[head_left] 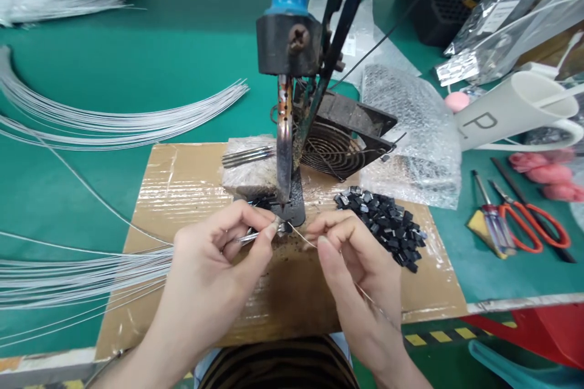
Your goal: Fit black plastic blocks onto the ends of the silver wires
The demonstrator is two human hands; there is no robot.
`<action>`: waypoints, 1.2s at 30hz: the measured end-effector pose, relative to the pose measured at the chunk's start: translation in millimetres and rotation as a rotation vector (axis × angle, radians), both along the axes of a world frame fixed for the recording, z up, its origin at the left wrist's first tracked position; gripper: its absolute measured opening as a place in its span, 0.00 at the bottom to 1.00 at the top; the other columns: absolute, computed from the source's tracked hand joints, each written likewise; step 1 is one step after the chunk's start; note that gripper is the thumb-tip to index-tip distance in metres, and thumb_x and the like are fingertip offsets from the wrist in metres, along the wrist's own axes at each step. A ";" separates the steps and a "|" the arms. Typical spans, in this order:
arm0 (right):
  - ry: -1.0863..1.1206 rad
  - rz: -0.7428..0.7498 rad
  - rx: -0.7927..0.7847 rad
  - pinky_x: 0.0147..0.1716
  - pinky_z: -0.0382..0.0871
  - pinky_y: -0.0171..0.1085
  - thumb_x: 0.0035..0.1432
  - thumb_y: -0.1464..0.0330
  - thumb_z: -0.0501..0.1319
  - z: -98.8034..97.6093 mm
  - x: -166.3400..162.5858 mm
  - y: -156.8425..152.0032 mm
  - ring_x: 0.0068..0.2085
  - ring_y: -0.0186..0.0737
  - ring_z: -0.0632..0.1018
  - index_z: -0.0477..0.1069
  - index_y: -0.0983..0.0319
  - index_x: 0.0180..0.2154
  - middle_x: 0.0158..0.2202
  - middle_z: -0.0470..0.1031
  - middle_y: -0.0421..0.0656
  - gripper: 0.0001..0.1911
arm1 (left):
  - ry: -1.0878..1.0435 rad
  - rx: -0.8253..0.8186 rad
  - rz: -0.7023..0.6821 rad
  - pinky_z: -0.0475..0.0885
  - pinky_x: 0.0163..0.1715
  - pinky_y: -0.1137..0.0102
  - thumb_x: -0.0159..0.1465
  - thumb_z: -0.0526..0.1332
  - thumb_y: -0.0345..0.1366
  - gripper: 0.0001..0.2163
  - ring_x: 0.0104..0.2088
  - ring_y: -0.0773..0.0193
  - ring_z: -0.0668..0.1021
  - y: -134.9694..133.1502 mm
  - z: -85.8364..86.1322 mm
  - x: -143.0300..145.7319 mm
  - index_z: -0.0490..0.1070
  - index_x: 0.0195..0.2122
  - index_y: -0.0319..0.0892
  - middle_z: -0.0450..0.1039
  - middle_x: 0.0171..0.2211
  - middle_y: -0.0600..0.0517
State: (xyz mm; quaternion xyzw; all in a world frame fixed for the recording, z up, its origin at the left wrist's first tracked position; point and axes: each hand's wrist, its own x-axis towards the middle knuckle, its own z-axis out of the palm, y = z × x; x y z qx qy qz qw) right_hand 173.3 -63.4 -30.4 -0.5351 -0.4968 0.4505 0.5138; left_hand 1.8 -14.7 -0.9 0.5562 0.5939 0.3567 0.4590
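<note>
My left hand (pixel 228 261) is closed in a pinch right under the tip of a blue-handled soldering iron (pixel 283 152). What its fingertips hold is small and mostly hidden. Beside them lie a dark small piece (pixel 285 228) and a shiny metal strip (pixel 249 235). My right hand (pixel 356 273) is closed too, pinching a thin wire (pixel 303 239). One end of that wire reaches to the left fingertips; the rest trails back across the right palm. A pile of small black connectors (pixel 383 225) lies just beyond the right hand.
Cardboard (pixel 182 188) covers the work area. Bundles of white wires (pixel 82 279) extend left. Behind stand a wrapped block (pixel 249 179) with metal rods and a black fan (pixel 337 143). At right are bubble wrap (pixel 415 134), a white mug (pixel 511 109), a screwdriver (pixel 495 219) and orange-handled scissors (pixel 524 225).
</note>
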 end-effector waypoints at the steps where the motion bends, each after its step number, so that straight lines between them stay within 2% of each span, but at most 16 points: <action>1: 0.014 -0.004 -0.002 0.52 0.70 0.41 0.73 0.71 0.58 1.0 -1.1 1.2 0.51 0.40 0.77 0.67 0.58 0.35 0.48 0.76 0.41 0.10 | -0.004 -0.002 0.000 0.77 0.30 0.81 0.60 0.69 0.32 0.03 0.30 0.67 0.84 1.0 0.5 0.8 0.79 0.29 0.44 0.85 0.34 0.53; 3: 0.051 -0.009 -0.018 0.60 0.69 0.45 0.72 0.72 0.61 2.8 -3.5 3.2 0.59 0.43 0.77 0.69 0.57 0.36 0.54 0.78 0.42 0.09 | -0.011 0.000 0.006 0.77 0.30 0.81 0.60 0.68 0.32 0.03 0.30 0.68 0.84 3.1 1.1 2.2 0.79 0.28 0.44 0.85 0.33 0.53; 5: 0.099 -0.013 -0.039 0.62 0.70 0.46 0.71 0.73 0.61 4.7 -5.7 4.9 0.60 0.43 0.79 0.69 0.57 0.35 0.55 0.80 0.41 0.09 | -0.013 0.003 0.014 0.76 0.28 0.81 0.60 0.68 0.32 0.03 0.29 0.68 0.83 5.2 1.3 3.2 0.79 0.28 0.44 0.85 0.32 0.54; 11: 0.151 -0.035 -0.083 0.59 0.76 0.41 0.67 0.75 0.63 9.7 -8.8 9.8 0.57 0.41 0.83 0.70 0.56 0.33 0.53 0.84 0.41 0.11 | 0.002 -0.024 0.007 0.75 0.28 0.80 0.60 0.68 0.31 0.03 0.29 0.69 0.82 11.3 3.7 4.4 0.79 0.29 0.44 0.82 0.31 0.54; 15: 0.164 -0.049 -0.066 0.59 0.77 0.42 0.66 0.76 0.63 10.8 -10.1 13.8 0.55 0.42 0.84 0.69 0.57 0.32 0.53 0.85 0.42 0.11 | -0.010 0.010 0.028 0.74 0.27 0.81 0.60 0.68 0.28 0.04 0.28 0.70 0.81 13.8 6.6 3.9 0.79 0.29 0.44 0.81 0.29 0.55; 22: 0.170 -0.079 -0.077 0.57 0.78 0.37 0.65 0.77 0.64 12.7 -12.9 17.4 0.55 0.39 0.85 0.69 0.56 0.31 0.52 0.86 0.39 0.12 | -0.008 0.042 0.030 0.75 0.30 0.84 0.60 0.67 0.27 0.06 0.28 0.73 0.81 15.9 10.2 5.6 0.78 0.28 0.45 0.81 0.28 0.58; 27: 0.176 -0.094 -0.050 0.57 0.78 0.38 0.65 0.77 0.64 14.6 -11.8 16.4 0.54 0.40 0.85 0.69 0.56 0.31 0.51 0.86 0.40 0.12 | 0.005 0.046 0.031 0.75 0.29 0.83 0.60 0.67 0.27 0.06 0.28 0.72 0.81 15.7 10.7 5.9 0.78 0.28 0.45 0.81 0.29 0.58; 33: 0.183 -0.093 -0.046 0.57 0.79 0.45 0.65 0.77 0.63 15.9 -13.6 18.8 0.54 0.46 0.85 0.70 0.57 0.31 0.51 0.86 0.45 0.12 | 0.000 0.046 0.036 0.75 0.29 0.82 0.60 0.68 0.27 0.06 0.29 0.71 0.82 15.6 11.7 4.9 0.79 0.29 0.46 0.81 0.29 0.58; 36: 0.191 -0.096 -0.034 0.56 0.80 0.45 0.65 0.77 0.64 15.6 -14.5 18.8 0.54 0.46 0.85 0.70 0.57 0.31 0.51 0.86 0.44 0.12 | 0.001 0.044 0.037 0.76 0.30 0.82 0.60 0.68 0.27 0.06 0.29 0.71 0.82 15.1 12.3 4.8 0.79 0.29 0.46 0.82 0.30 0.58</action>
